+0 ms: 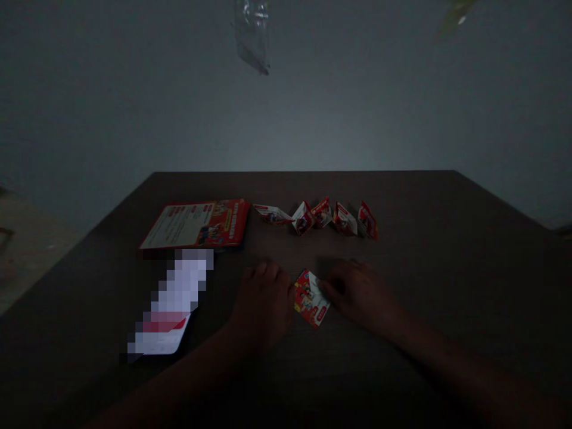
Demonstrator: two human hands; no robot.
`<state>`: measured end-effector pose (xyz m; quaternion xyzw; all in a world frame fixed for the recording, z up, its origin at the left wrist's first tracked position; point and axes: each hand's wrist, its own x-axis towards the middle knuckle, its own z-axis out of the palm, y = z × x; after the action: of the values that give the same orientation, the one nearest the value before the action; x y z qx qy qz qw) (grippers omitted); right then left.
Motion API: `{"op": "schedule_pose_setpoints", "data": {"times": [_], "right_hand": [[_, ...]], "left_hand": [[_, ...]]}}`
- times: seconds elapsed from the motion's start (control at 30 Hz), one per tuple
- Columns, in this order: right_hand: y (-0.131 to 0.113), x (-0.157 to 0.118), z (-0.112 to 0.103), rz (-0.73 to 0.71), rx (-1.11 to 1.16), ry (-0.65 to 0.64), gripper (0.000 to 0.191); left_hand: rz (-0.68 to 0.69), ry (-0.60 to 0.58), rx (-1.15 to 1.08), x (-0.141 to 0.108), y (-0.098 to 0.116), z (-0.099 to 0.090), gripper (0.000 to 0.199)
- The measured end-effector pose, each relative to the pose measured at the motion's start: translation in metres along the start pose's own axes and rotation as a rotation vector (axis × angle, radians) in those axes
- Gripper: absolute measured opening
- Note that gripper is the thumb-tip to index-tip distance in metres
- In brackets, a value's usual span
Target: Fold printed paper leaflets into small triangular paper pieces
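A small folded paper, red and white with printed figures, lies on the table between my two hands. My left hand is closed, its fingers curled down, with the thumb side against the paper's left edge. At the paper's right corner, my right hand is closed in a pinch, thumb and finger on the white part. The dim light hides most of the fingertips. Beyond the hands stand several folded red-and-white papers in a row, among them one folded paper near the middle.
A red-and-white printed booklet or stack of sheets lies at the far left of the dark table. Nearer stands a phone with a lit, blurred-out screen. A clear plastic bag hangs against the grey wall.
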<state>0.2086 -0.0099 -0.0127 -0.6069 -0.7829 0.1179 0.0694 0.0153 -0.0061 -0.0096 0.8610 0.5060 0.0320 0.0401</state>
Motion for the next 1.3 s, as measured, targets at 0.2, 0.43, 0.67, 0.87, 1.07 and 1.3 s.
{"op": "schedule_pose_setpoints", "data": {"times": [0.2,0.43,0.67,0.87,1.07,1.3], "right_hand": [[0.0024,-0.0004,0.0045,-0.011,0.064,0.066,0.037],[0.0002,0.0010,0.0059,0.022,0.052,0.085,0.036],[-0.0021,0.0011,0.0032,0.013,0.036,0.085,0.038],[-0.0016,0.0020,0.0028,0.023,0.032,0.079,0.039],[-0.0014,0.0017,0.0022,0.014,0.058,0.070,0.038],[-0.0016,0.0028,0.0012,0.039,0.044,0.049,0.034]], "left_hand": [[0.008,0.024,0.007,-0.0002,0.0004,0.0017,0.022],[-0.003,0.069,-0.031,0.0017,0.0028,0.0042,0.028],[-0.005,0.067,-0.101,0.0061,0.0033,0.0064,0.027],[-0.014,0.056,-0.108,0.0088,0.0007,0.0062,0.028],[-0.016,0.064,-0.105,0.0087,-0.0005,0.0075,0.029],[-0.023,0.030,-0.129,0.0092,-0.0017,0.0060,0.029]]}}
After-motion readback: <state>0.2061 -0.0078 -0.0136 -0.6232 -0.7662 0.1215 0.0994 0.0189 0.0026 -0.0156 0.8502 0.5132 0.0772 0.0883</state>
